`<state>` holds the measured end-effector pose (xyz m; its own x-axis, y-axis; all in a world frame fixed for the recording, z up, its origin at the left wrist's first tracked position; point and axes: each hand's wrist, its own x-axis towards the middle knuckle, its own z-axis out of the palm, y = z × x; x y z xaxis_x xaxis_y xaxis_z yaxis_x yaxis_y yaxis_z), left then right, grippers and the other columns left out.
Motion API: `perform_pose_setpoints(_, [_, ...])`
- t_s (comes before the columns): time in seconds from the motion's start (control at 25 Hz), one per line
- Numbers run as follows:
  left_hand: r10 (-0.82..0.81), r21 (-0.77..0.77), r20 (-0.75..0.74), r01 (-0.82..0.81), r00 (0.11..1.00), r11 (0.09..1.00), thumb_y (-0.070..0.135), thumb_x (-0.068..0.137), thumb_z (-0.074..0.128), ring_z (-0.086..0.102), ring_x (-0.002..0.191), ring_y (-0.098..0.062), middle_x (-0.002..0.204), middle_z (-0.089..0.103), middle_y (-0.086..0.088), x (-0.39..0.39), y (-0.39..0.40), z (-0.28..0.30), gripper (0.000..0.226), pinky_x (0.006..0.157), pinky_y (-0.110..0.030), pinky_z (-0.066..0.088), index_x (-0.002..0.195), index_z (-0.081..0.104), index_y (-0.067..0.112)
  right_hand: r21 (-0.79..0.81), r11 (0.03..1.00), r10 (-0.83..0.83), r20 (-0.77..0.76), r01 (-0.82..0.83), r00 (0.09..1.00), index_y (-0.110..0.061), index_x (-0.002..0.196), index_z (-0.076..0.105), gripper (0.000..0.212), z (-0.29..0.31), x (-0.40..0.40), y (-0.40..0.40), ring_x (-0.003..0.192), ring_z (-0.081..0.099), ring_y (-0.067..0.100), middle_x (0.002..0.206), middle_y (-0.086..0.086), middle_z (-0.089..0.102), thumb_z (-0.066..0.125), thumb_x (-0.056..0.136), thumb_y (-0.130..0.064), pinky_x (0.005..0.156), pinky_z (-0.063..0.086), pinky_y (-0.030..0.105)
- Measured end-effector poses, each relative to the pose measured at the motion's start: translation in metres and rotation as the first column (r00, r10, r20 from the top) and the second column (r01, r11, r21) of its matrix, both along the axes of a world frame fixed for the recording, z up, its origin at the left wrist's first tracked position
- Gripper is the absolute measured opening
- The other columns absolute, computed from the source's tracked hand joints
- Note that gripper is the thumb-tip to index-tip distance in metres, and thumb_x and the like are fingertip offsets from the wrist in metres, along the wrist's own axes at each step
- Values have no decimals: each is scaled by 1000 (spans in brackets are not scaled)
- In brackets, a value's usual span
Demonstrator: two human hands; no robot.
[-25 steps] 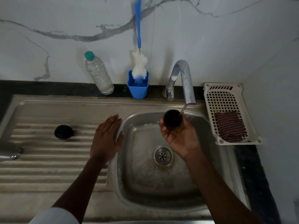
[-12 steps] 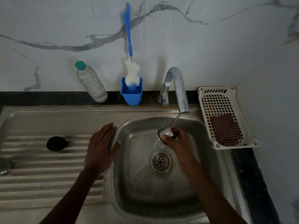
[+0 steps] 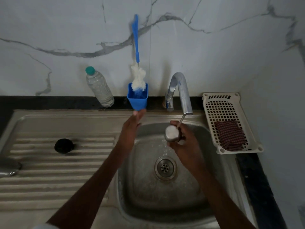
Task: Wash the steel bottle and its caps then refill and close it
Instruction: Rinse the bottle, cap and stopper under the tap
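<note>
Left hand (image 3: 130, 129) has reached, fingers straight, toward blue cup (image 3: 137, 100) (right hand (image 3: 184, 142) grips cap (image 3: 171, 133)).

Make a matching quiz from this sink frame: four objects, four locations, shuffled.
Things:
1. round black cap
2. white-bristled bottle brush with blue handle
3. dark red checked cloth
4. small steel cap

Places:
A. in the white plastic basket
B. gripped in the right hand under the tap stream
C. on the ribbed steel drainboard
D. standing in the blue plastic cup

Pairs: 1-C, 2-D, 3-A, 4-B
</note>
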<state>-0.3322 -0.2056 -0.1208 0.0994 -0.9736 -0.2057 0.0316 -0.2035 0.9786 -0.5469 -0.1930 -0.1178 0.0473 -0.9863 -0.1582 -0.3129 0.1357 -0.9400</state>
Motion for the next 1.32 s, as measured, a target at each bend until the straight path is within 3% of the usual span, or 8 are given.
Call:
perform_pose_setpoints(0.2, [-131,160,-316,189,940,969,76,100,3,18,160,-18,173,25,-3,-71,-64,34,92,128,-31,14,165,26,16,104,991,-125,502,83,856,-31,123,70,45,5,-19,12,113,69,21,122,0,73,81,81,-19,92,59,41])
perform_pose_setpoints(0.36, [-215,128,-377,281,901,951,79,98,5,17,160,-16,174,21,-2,-82,-69,33,89,132,-41,5,166,21,24,80,981,-184,126,175,975,-32,115,70,48,2,-29,23,104,72,21,109,-5,75,92,73,-23,81,63,37])
perform_pose_setpoints(0.6, [-82,89,139,70,987,994,81,93,30,36,151,-11,166,39,3,-56,-11,25,89,119,-29,27,162,37,24,-339,929,-176,-53,148,983,-31,130,55,63,46,-14,54,113,62,3,124,-22,61,90,78,-23,91,50,16])
perform_pose_setpoints(0.76, [221,-38,360,-222,906,974,46,111,42,59,114,14,129,66,19,-26,87,-12,38,104,-28,54,143,58,33,-36,989,-148,-251,143,957,-36,123,49,58,0,8,77,100,65,5,107,-15,63,85,79,-43,83,53,25])
perform_pose_setpoints(0.84, [233,-46,442,-237,867,970,46,111,43,59,124,3,136,64,14,-7,128,-26,41,106,-38,54,145,57,31,84,990,-80,-318,112,945,-41,119,45,56,-27,10,89,97,70,16,104,-13,66,82,78,-48,79,58,35])
perform_pose_setpoints(1.0, [265,-186,650,-190,712,964,31,105,49,48,143,-22,151,56,-2,42,185,-49,42,117,-57,41,144,58,22,-162,980,-146,-216,112,965,-33,129,51,60,-23,16,96,104,65,5,116,-15,65,84,80,-41,88,53,22])
perform_pose_setpoints(1.2, [240,-181,796,-159,556,971,37,103,45,48,143,-28,150,57,-9,105,225,-57,51,121,-44,36,143,60,10,162,980,-56,-319,113,946,-32,116,51,52,-32,58,107,83,68,16,85,-14,66,81,78,-49,76,52,30])
perform_pose_setpoints(1.32, [271,-177,807,-223,525,959,35,101,47,51,141,-30,148,59,-12,150,258,-64,52,119,-41,36,141,62,7,44,999,22,-216,-13,976,-35,115,51,50,-18,109,131,80,64,10,87,-15,63,83,78,-45,74,48,29])
